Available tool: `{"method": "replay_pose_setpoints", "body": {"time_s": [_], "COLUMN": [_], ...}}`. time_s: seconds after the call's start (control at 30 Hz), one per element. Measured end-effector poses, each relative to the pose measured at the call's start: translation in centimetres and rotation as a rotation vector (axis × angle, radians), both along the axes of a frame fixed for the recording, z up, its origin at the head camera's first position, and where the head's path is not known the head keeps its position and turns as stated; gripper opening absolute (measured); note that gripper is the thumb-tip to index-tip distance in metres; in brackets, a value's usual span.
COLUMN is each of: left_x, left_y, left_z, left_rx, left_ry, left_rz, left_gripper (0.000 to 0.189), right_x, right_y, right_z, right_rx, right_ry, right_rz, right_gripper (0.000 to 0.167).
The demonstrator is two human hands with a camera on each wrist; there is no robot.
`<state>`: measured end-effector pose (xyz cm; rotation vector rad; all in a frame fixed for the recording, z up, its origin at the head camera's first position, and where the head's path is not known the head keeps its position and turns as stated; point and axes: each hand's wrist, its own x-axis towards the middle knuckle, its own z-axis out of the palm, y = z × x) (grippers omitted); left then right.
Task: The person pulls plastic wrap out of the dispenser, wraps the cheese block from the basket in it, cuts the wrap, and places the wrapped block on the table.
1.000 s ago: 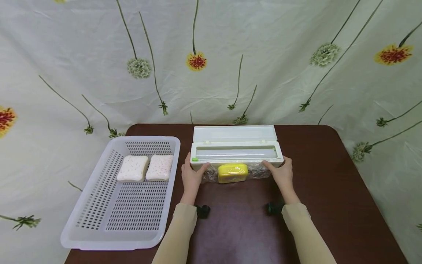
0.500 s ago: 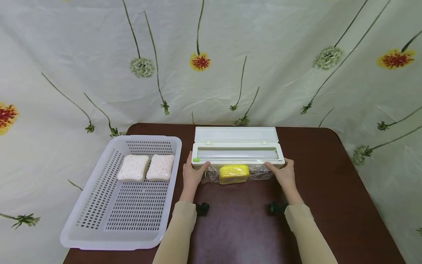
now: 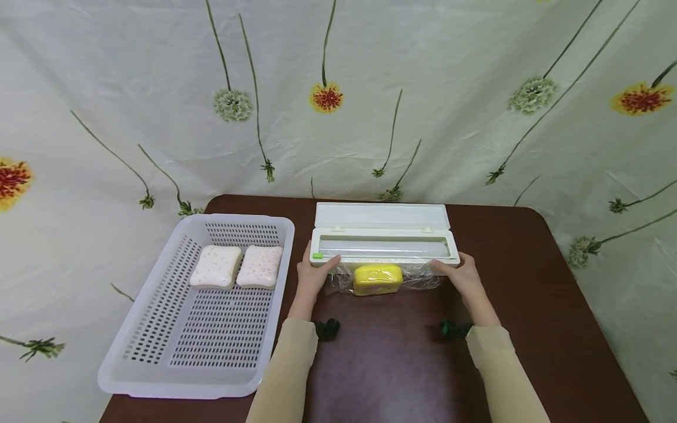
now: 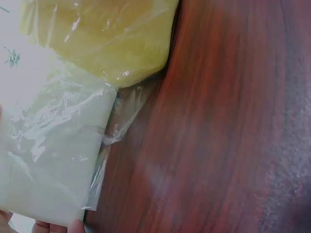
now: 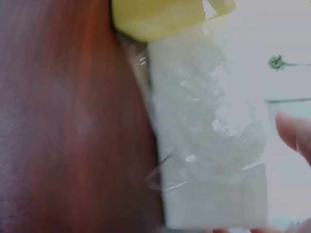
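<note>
A white cling film dispenser lies near the table's back edge, its lid folded back and the film roll showing inside. My left hand grips its left end, thumb at the front edge. The right hand holds the opposite end in the same way. Against the front wall sits a yellow rounded block under clear wrinkled film. In the left wrist view, fingertips curl at the dispenser's end. The right wrist view has the thumb raised along the top side.
To the left stands a white perforated plastic basket holding two speckled white pads. The dark wooden table reaches toward me between the forearms. A flower-print cloth hangs behind the table.
The head view has shifted slightly, so the scene sits a little further right. My right forearm has swung outward a little; both hands stay on the cling film dispenser.
</note>
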<state>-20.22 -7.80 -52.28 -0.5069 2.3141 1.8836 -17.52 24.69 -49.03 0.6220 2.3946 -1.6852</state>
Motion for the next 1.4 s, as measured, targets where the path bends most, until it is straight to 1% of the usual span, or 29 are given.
{"method": "replay_pose_setpoints", "body": {"time_s": [0.03,0.1,0.17,0.23,0.27,0.33,0.4,0.43,0.5,0.6,0.67,0.77,0.87,0.9,1.0,1.1,1.13,1.23,1.33,1.4], "left_x": [0.1,0.1,0.2,0.3,0.3,0.3,0.3,0.3,0.4,0.6,0.6,0.7,0.8,0.9,0.9,1.0,1.0,1.1,0.9,0.7], "left_y": [0.0,0.0,0.0,0.0,0.0,0.0,0.0,0.0,-0.1,-0.1,-0.1,-0.2,-0.6,-0.8,-1.2,-1.4,-1.5,-1.7,-2.0,-2.2], "left_z": [0.0,-0.1,-0.1,-0.1,-0.1,-0.2,-0.2,-0.2,-0.2,-0.2,-0.2,-0.1,0.1,0.1,-0.1,-0.4,-0.4,-0.3,-0.3,-0.3], "left_rx": [-0.005,-0.02,-0.019,-0.014,-0.01,-0.008,-0.019,-0.029,-0.054,-0.073,-0.068,-0.064,-0.071,-0.09,-0.19,-0.327,-0.364,-0.428,-0.474,-0.479], "left_ry": [0.0,-0.004,-0.005,-0.003,-0.003,0.0,0.001,0.002,0.008,0.028,0.037,0.036,0.017,0.029,0.099,0.186,0.202,0.237,0.267,0.277], "left_rz": [-0.004,-0.013,-0.018,-0.018,-0.016,-0.012,-0.009,-0.012,-0.024,-0.043,-0.049,-0.055,-0.075,-0.087,-0.121,-0.119,-0.114,-0.11,-0.143,-0.181], "left_gripper": [0.096,0.096,0.096,0.096,0.096,0.096,0.096,0.096,0.096,0.093,0.089,0.083,0.081,0.08,0.077,0.074,0.074,0.076,0.078,0.077], "right_x": [0.0,0.0,0.0,-0.1,-0.3,-0.5,-1.0,-1.2,-1.6,-2.3,-2.7,-3.3,-3.7,-3.8,-4.0,-4.1,-4.1,-4.1,-4.1,-4.1], "right_y": [-0.2,-0.8,-2.0,-3.7,-4.8,-7.2,-9.9,-11.3,-13.9,-17.2,-18.8,-20.5,-21.6,-21.8,-22.4,-22.8,-22.9,-22.9,-22.8,-22.7], "right_z": [0.4,1.1,2.1,3.1,3.6,4.6,5.3,5.6,5.9,5.7,5.3,4.6,4.1,4.0,3.7,3.3,3.2,2.9,2.7,2.6], "right_rx": [0.037,0.141,0.253,0.32,0.352,0.386,0.414,0.425,0.466,0.572,0.641,0.724,0.771,0.781,0.796,0.822,0.834,0.851,0.845,0.835], "right_ry": [0.011,0.066,0.173,0.322,0.394,0.501,0.571,0.587,0.597,0.585,0.57,0.571,0.578,0.58,0.567,0.572,0.58,0.603,0.624,0.632], "right_rz": [0.002,-0.018,-0.038,-0.037,-0.014,0.064,0.182,0.246,0.374,0.547,0.636,0.719,0.744,0.744,0.748,0.748,0.742,0.72,0.696,0.69], "right_gripper": [0.093,0.094,0.089,0.076,0.067,0.049,0.034,0.029,0.023,0.022,0.022,0.022,0.021,0.02,0.02,0.021,0.022,0.022,0.022,0.021]}}
